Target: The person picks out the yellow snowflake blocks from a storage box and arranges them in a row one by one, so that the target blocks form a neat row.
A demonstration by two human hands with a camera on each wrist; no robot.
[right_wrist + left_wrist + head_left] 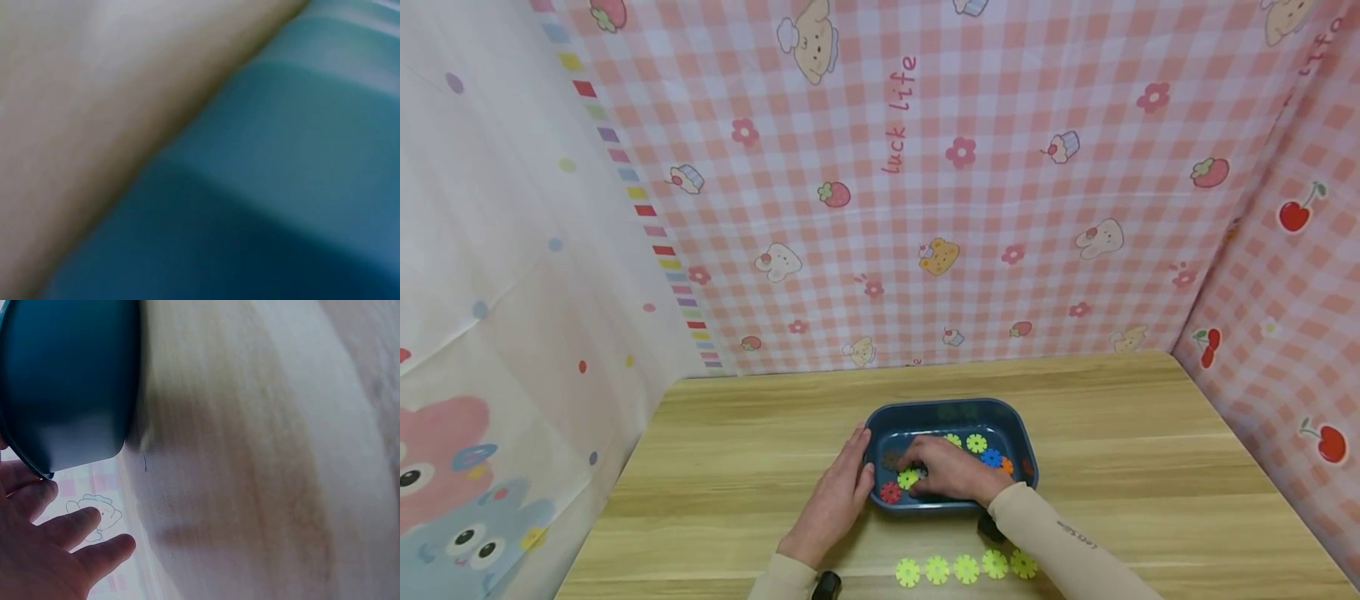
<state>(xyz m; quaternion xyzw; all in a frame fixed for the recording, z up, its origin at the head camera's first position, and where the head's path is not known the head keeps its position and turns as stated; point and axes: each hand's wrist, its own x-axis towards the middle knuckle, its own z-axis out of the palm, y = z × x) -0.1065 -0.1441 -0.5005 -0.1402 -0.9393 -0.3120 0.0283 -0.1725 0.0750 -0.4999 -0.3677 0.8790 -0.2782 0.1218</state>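
A dark blue tray (952,408) stands on the table with several small notched plastic discs inside. My left hand (833,497) rests against its left side, fingers extended; the left wrist view shows the fingers (65,530) spread at the tray's (69,375) rim. My right hand (951,468) reaches into the tray, thumb and index finger apart around a yellow-green disc (907,478). Its other fingertips are hidden. Beside that disc lies a red disc (890,492). A blue disc (991,458) and an orange disc (1006,466) lie near the right wrist. The right wrist view is blurred.
Several yellow-green discs (966,569) form a row on the wooden table (737,467) in front of the tray. A pink checked cloth (880,208) hangs behind the table, with more patterned cloth at both sides.
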